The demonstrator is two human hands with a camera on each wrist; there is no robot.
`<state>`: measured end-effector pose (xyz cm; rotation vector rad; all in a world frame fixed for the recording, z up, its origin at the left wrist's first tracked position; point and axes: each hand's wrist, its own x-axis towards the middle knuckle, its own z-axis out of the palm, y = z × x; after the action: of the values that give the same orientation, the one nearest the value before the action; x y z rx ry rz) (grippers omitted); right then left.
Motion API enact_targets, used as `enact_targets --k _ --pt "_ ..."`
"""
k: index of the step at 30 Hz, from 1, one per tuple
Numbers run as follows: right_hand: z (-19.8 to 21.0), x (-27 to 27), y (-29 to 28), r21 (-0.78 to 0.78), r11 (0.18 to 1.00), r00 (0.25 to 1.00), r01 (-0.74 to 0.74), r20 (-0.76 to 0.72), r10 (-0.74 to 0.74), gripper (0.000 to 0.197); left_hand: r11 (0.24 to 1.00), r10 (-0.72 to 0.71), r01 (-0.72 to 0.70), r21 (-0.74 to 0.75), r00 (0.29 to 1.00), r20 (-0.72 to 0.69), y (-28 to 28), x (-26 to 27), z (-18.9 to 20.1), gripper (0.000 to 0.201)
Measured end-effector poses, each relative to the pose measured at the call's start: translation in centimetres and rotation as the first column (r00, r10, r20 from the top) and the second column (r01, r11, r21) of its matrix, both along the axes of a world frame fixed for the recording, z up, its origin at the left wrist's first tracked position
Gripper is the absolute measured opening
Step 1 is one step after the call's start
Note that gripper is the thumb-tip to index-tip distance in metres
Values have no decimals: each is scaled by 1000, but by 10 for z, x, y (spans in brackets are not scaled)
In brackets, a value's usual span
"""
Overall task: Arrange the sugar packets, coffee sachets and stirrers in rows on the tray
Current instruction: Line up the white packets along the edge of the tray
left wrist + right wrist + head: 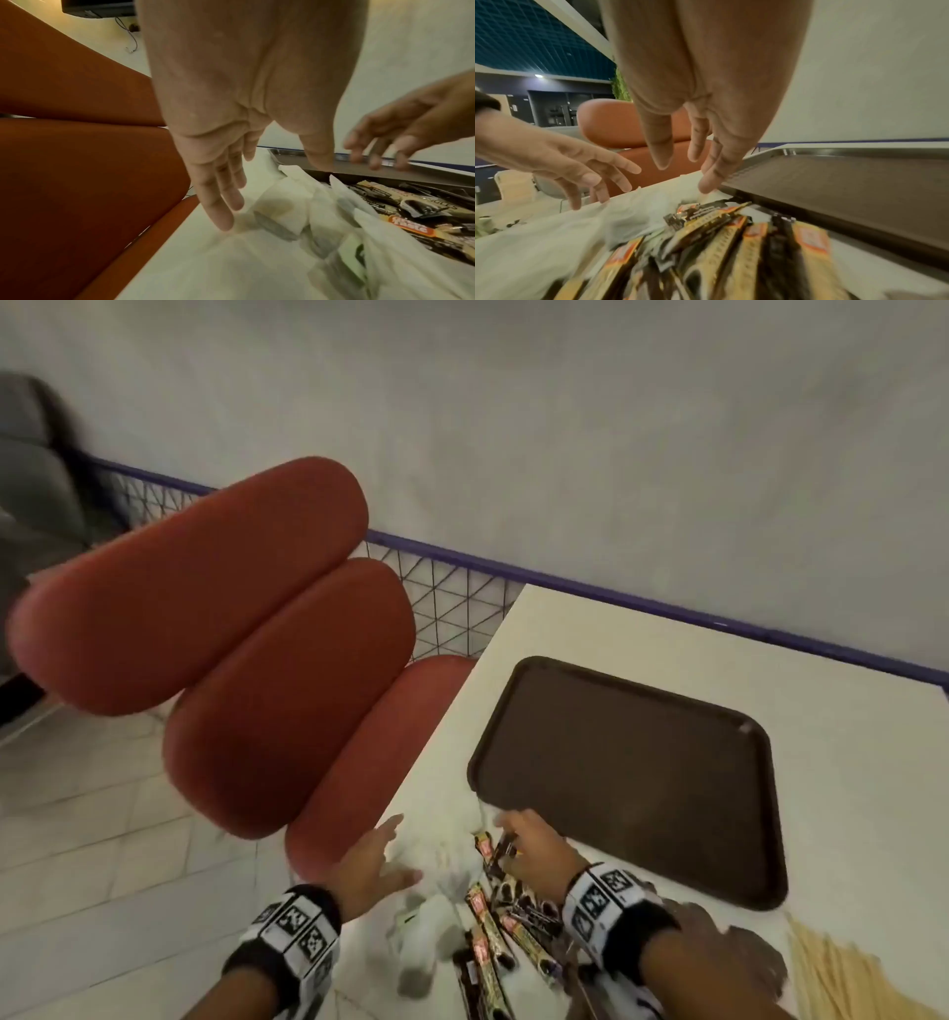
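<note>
Three kinds of small goods wait beside one brown tray point(642, 773), which fills the right centre of the head view on the pale table point(847, 762) and holds nothing yet. It looks rigid and flat with a low raised rim, so rows should sit steady on it.

Next in size, the stirrers point(842, 978) lie as a pale wooden sheaf at the lower right corner of the head view. I judge them light, stiff and thin, prone to roll and scatter; a pinch round the middle of a small bundle would suit.

Coffee sachets point(493, 927) are heaped at bottom centre, just below the tray's near edge. Long, glossy, black-and-gold sticks, they probably slide over one another, so taking one by its crimped end or across its width seems safest.

Sugar packets point(287, 215), white and papery, lie left of the sachets in the lower middle of the left wrist view. They should be light, soft and easy to crumple or tear; a gentle pinch at an edge would do.

Left hand point(372, 862) hovers over the white packets with fingers spread and straight, holding nothing. Right hand point(534, 847) hangs above the sachets at the tray's corner; the right wrist view shows its fingers loose and apart, nothing grasped.
</note>
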<state>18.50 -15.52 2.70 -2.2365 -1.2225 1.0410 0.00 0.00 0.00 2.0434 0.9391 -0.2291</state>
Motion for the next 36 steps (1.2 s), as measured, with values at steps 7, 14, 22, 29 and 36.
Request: enact_targets --k 7,14,22,29,36 --pt "-15 -4 61 -21 998 984 -58 168 60 66 992 -122 123 2 987 -102 3 26 -6 93" --pt "-20 3 81 -216 938 818 -273 462 344 64 973 -182 197 118 975 -131 -4 46 -16 100" --pt "-24 14 88 -290 914 769 -283 501 397 36 938 -292 316 142 942 -167 6 62 -29 68" --pt "-20 37 76 -98 989 972 -113 197 130 7 931 -333 349 109 933 -139 16 71 -29 50" --pt "-9 51 46 108 975 980 197 -59 -191 9 984 -125 140 -110 983 132 22 64 -26 25"
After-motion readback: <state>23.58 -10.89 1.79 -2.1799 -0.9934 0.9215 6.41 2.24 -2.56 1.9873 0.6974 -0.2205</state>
